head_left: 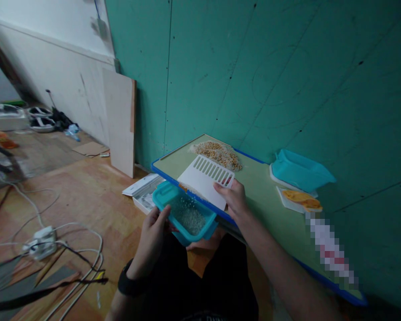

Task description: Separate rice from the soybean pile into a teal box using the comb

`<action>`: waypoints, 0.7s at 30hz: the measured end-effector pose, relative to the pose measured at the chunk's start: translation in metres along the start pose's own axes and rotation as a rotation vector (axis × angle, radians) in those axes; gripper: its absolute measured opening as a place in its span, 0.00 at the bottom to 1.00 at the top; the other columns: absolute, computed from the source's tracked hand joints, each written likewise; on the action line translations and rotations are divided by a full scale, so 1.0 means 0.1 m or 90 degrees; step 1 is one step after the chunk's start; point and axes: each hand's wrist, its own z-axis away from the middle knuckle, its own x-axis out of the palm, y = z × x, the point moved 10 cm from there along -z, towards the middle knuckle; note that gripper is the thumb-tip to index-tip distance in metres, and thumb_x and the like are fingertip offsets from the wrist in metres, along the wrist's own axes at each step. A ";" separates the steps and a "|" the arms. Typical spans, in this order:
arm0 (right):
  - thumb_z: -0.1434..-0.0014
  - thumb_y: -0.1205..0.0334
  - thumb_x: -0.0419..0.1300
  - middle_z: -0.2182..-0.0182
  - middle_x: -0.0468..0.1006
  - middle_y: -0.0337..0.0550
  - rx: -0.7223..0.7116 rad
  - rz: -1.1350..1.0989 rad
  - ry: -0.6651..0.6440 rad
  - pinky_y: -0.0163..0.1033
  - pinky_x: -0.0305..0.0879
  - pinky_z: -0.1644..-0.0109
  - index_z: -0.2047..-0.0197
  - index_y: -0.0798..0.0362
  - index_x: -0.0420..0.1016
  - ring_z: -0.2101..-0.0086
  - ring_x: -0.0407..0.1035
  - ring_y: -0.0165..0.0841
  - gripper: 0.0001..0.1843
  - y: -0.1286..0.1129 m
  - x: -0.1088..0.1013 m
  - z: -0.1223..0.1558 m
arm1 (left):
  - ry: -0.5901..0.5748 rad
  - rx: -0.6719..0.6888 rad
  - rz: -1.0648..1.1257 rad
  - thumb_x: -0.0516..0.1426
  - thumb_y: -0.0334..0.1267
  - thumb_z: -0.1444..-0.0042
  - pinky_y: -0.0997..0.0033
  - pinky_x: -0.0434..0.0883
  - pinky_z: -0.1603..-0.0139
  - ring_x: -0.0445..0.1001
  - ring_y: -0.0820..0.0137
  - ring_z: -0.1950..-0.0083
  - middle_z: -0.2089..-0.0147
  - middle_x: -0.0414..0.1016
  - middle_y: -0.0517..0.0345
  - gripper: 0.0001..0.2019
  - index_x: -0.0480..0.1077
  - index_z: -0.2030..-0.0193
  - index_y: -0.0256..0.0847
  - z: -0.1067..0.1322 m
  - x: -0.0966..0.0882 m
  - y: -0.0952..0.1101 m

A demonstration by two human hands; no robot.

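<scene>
My left hand (154,228) grips the near left rim of a teal plastic container (173,228), held just below the table edge. Small white grains (191,219), which look like rice, lie inside it, and a few are in the air over it. In my right hand (235,196) is a white slotted scraper (197,176), held by its slotted end. Its straight edge rests at the blue rim of the table (257,196), with white grains along it. Behind the scraper lies a pile of yellow beans mixed with white grains (217,154).
A second teal container (300,169) stands at the table's right, beside an orange item on a white tray (300,199) and a blurred-out packet (330,249). An open white box (143,196) sits on the floor. Cables and a power strip (42,243) lie left. A green wall (254,80) backs the table.
</scene>
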 end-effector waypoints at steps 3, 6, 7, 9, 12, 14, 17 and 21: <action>0.67 0.58 0.75 0.72 0.82 0.38 -0.002 -0.007 -0.003 0.41 0.71 0.61 0.67 0.53 0.77 0.70 0.75 0.37 0.21 -0.04 0.03 0.02 | -0.005 0.004 -0.014 0.69 0.53 0.53 0.74 0.70 0.77 0.70 0.72 0.79 0.78 0.71 0.65 0.19 0.70 0.69 0.40 0.01 0.02 0.04; 0.68 0.58 0.75 0.73 0.81 0.38 0.004 -0.009 -0.007 0.41 0.71 0.63 0.69 0.53 0.77 0.70 0.75 0.37 0.20 -0.04 0.04 0.03 | -0.004 0.010 -0.015 0.69 0.53 0.53 0.73 0.71 0.77 0.70 0.72 0.79 0.78 0.71 0.64 0.20 0.70 0.69 0.40 0.02 0.02 0.05; 0.68 0.58 0.75 0.73 0.81 0.38 0.005 -0.006 -0.008 0.41 0.71 0.63 0.69 0.53 0.77 0.70 0.75 0.37 0.20 -0.04 0.04 0.02 | 0.000 0.010 -0.013 0.70 0.53 0.54 0.73 0.70 0.78 0.69 0.72 0.79 0.79 0.71 0.65 0.20 0.70 0.70 0.40 0.02 0.01 0.05; 0.67 0.58 0.75 0.72 0.81 0.39 0.007 -0.009 -0.016 0.42 0.71 0.62 0.68 0.53 0.77 0.70 0.75 0.38 0.21 -0.02 0.05 0.00 | 0.007 0.006 -0.011 0.70 0.54 0.55 0.74 0.70 0.78 0.69 0.72 0.80 0.80 0.70 0.65 0.20 0.70 0.71 0.40 0.02 -0.01 0.05; 0.65 0.57 0.75 0.69 0.83 0.40 -0.005 -0.040 -0.027 0.44 0.72 0.59 0.65 0.52 0.77 0.67 0.76 0.39 0.22 -0.03 0.10 -0.08 | 0.012 0.006 -0.012 0.70 0.55 0.55 0.74 0.70 0.78 0.69 0.72 0.79 0.80 0.70 0.65 0.21 0.71 0.70 0.40 0.02 -0.02 0.07; 0.65 0.57 0.74 0.66 0.83 0.40 -0.033 -0.061 -0.020 0.43 0.72 0.57 0.63 0.52 0.77 0.65 0.77 0.39 0.23 -0.07 0.13 -0.16 | 0.012 0.012 -0.012 0.70 0.55 0.56 0.74 0.69 0.79 0.69 0.72 0.80 0.80 0.70 0.65 0.21 0.72 0.70 0.40 0.01 -0.03 0.10; 0.65 0.57 0.73 0.65 0.84 0.41 -0.051 -0.052 -0.014 0.43 0.72 0.58 0.64 0.52 0.77 0.65 0.76 0.38 0.22 -0.08 0.20 -0.29 | 0.011 0.012 -0.022 0.70 0.55 0.56 0.75 0.68 0.79 0.69 0.72 0.80 0.81 0.69 0.66 0.21 0.71 0.71 0.41 0.01 -0.02 0.12; 0.66 0.58 0.73 0.67 0.84 0.40 -0.045 -0.012 -0.042 0.41 0.72 0.59 0.65 0.52 0.77 0.66 0.76 0.37 0.22 -0.05 0.29 -0.33 | 0.010 -0.005 -0.010 0.71 0.54 0.57 0.74 0.69 0.78 0.69 0.72 0.79 0.80 0.70 0.66 0.21 0.72 0.68 0.41 0.01 -0.02 0.09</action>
